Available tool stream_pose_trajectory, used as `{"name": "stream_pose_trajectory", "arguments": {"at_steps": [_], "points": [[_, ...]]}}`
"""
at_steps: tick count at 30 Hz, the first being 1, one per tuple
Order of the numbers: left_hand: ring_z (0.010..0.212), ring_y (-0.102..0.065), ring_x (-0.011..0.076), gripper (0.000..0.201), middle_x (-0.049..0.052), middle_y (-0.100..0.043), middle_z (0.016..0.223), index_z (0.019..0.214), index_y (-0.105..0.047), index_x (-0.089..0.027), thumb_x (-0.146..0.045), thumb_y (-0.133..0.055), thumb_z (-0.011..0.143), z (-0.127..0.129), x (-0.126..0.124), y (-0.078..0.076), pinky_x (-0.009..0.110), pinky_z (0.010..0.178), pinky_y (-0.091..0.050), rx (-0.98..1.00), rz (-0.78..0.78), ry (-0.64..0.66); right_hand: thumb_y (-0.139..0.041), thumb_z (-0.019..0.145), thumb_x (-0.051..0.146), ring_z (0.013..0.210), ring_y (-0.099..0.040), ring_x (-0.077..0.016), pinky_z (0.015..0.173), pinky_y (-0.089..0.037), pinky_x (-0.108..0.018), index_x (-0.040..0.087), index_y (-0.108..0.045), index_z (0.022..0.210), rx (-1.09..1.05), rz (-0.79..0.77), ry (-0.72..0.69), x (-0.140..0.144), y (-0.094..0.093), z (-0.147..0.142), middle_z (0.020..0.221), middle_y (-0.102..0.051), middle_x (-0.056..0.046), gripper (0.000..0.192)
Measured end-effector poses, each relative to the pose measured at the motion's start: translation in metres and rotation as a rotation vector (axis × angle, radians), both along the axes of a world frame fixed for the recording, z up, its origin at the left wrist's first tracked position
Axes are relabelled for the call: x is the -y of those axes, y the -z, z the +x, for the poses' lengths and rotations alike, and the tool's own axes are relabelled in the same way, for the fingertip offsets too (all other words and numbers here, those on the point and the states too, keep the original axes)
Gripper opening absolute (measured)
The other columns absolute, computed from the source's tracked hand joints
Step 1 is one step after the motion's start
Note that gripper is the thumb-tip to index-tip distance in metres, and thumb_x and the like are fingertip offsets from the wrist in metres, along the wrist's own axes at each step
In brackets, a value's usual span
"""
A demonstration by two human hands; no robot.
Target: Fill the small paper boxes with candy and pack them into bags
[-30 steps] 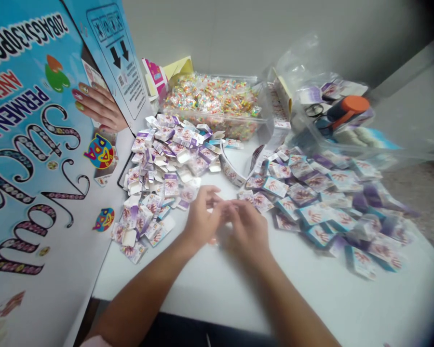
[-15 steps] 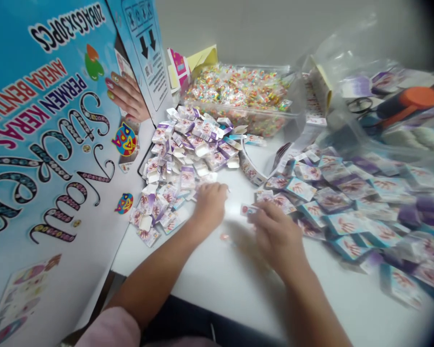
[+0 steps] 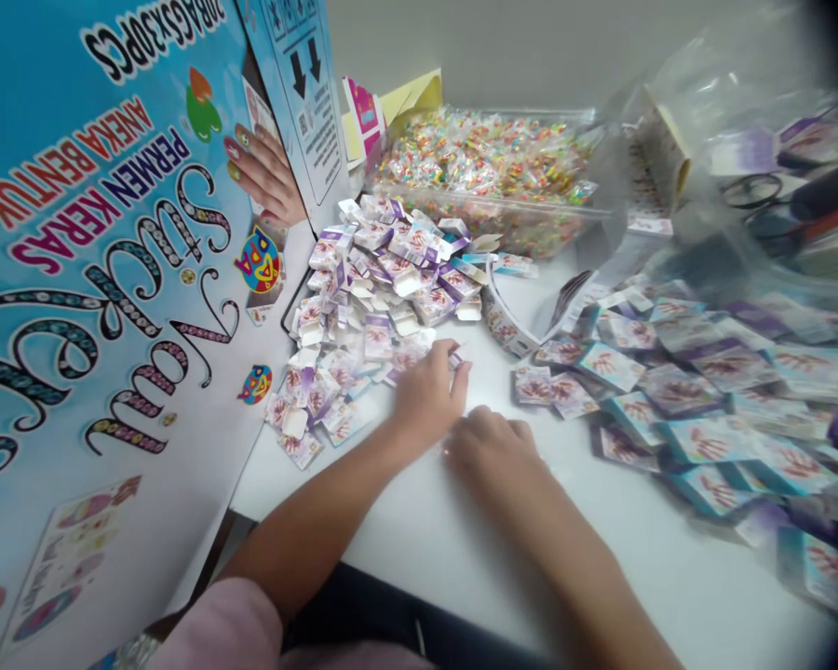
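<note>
Small box [image 3: 459, 354] pinched by left fingers [image 3: 462, 383]; right fingers [image 3: 463, 439]: grip unclear; box heaps [image 3: 378, 337] either side, tub [image 3: 523, 210] behind.

Right hand [image 3: 497, 454] blurred; grip hidden underneath. Piece [image 3: 456, 356] in left hand [image 3: 427, 398] half covered, too small to tell. Boxes [image 3: 825, 560] at four o'clock blurred, cut off. Carton [image 3: 140, 307] cut off at nine, sleeve [image 3: 232, 622] at seven.
</note>
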State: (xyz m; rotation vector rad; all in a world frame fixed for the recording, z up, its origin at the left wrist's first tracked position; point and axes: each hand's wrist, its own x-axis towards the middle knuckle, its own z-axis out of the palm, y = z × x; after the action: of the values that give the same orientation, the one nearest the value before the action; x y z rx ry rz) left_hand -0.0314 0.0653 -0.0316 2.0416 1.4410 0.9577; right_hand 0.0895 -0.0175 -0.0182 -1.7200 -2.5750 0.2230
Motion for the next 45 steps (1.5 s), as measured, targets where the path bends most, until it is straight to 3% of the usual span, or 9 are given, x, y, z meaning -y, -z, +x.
{"name": "stream_pose_trajectory", "arguments": {"at_steps": [12, 17, 22, 26, 29, 33, 35, 40, 45], "points": [[0.087, -0.064, 0.0225, 0.027, 0.007, -0.066, 0.093, 0.117, -0.048, -0.02, -0.035, -0.051, 0.095, 0.0, -0.002, 0.0, 0.032, 0.078, -0.047, 0.197, -0.052, -0.019, -0.053, 0.085, 0.012, 0.08, -0.053, -0.0201, 0.074, -0.033, -0.034, 0.017, -0.065, 0.084, -0.171, -0.075, 0.018, -0.011, -0.008, 0.002, 0.088, -0.058, -0.007, 0.014], [0.079, -0.061, 0.0175, 0.024, 0.003, -0.064, 0.087, 0.109, -0.049, -0.02, -0.037, -0.055, 0.092, -0.002, -0.002, -0.01, 0.027, 0.073, -0.046, 0.355, -0.115, -0.022, -0.053, 0.087, 0.024, 0.071, -0.052, -0.016, 0.068, -0.04, -0.029, 0.02, -0.055, 0.072, -0.678, -0.017, 0.221, -0.018, -0.011, 0.019, 0.08, -0.056, -0.003, 0.016], [0.072, -0.059, 0.0141, 0.025, -0.001, -0.062, 0.08, 0.105, -0.051, -0.019, -0.038, -0.058, 0.09, -0.003, 0.003, -0.022, 0.024, 0.069, -0.045, 0.364, -0.274, 0.226, -0.057, 0.09, 0.035, 0.056, -0.047, -0.0117, 0.054, -0.038, -0.025, 0.022, -0.046, 0.07, -1.227, -0.061, 0.491, -0.025, -0.005, 0.032, 0.065, -0.053, 0.003, 0.026], [0.075, -0.061, 0.0154, 0.022, 0.001, -0.064, 0.082, 0.102, -0.054, -0.019, -0.038, -0.056, 0.09, -0.003, 0.005, -0.024, 0.025, 0.07, -0.045, 0.327, -0.319, 0.268, -0.069, 0.084, 0.037, 0.052, -0.049, -0.0097, 0.051, -0.038, -0.022, 0.023, -0.051, 0.085, -1.541, 0.076, 0.672, -0.029, 0.0, 0.031, 0.067, -0.057, 0.006, 0.023], [0.073, -0.06, 0.0147, 0.023, 0.0, -0.064, 0.08, 0.094, -0.057, -0.018, -0.039, -0.063, 0.085, -0.004, 0.003, -0.023, 0.025, 0.068, -0.044, 0.323, -0.456, 0.342, -0.072, 0.082, 0.035, 0.061, -0.057, -0.0114, 0.058, -0.046, -0.024, 0.025, -0.055, 0.1, -1.646, 0.172, 0.641, -0.03, -0.001, 0.033, 0.08, -0.066, 0.003, 0.027], [0.058, -0.053, 0.0105, 0.038, -0.003, -0.057, 0.069, 0.091, -0.06, -0.014, -0.041, -0.078, 0.072, -0.004, 0.002, -0.023, 0.023, 0.055, -0.042, 0.428, -0.827, 0.627, -0.069, 0.085, 0.033, 0.079, -0.064, -0.0166, 0.07, -0.051, -0.031, 0.024, -0.066, 0.096, -1.477, 0.191, 0.528, -0.028, -0.006, 0.039, 0.093, -0.07, -0.003, 0.015], [0.05, -0.048, 0.0086, 0.044, -0.004, -0.053, 0.063, 0.097, -0.059, -0.013, -0.042, -0.08, 0.071, -0.003, 0.002, -0.024, 0.022, 0.05, -0.04, 0.529, -0.923, 0.682, -0.066, 0.086, 0.029, 0.091, -0.065, -0.0201, 0.08, -0.052, -0.035, 0.024, -0.07, 0.095, -1.317, 0.251, 0.424, -0.028, -0.007, 0.04, 0.096, -0.07, -0.005, 0.01], [0.044, -0.049, 0.0089, 0.04, -0.004, -0.054, 0.055, 0.09, -0.058, -0.014, -0.046, -0.077, 0.074, -0.005, 0.0, -0.023, 0.022, 0.045, -0.038, 0.609, -0.962, 0.66, -0.056, 0.088, 0.02, 0.096, -0.065, -0.0219, 0.083, -0.052, -0.038, 0.023, -0.07, 0.09, -1.005, 0.352, 0.25, -0.027, -0.007, 0.04, 0.098, -0.069, -0.007, 0.015], [0.044, -0.05, 0.0093, 0.031, -0.004, -0.055, 0.057, 0.089, -0.057, -0.016, -0.04, -0.074, 0.077, -0.005, 0.0, -0.022, 0.021, 0.043, -0.038, 0.578, -0.927, 0.593, -0.053, 0.088, 0.016, 0.083, -0.062, -0.0175, 0.072, -0.05, -0.032, 0.021, -0.066, 0.09, -0.823, 0.426, 0.265, -0.028, -0.003, 0.037, 0.094, -0.066, -0.006, 0.015]]}}
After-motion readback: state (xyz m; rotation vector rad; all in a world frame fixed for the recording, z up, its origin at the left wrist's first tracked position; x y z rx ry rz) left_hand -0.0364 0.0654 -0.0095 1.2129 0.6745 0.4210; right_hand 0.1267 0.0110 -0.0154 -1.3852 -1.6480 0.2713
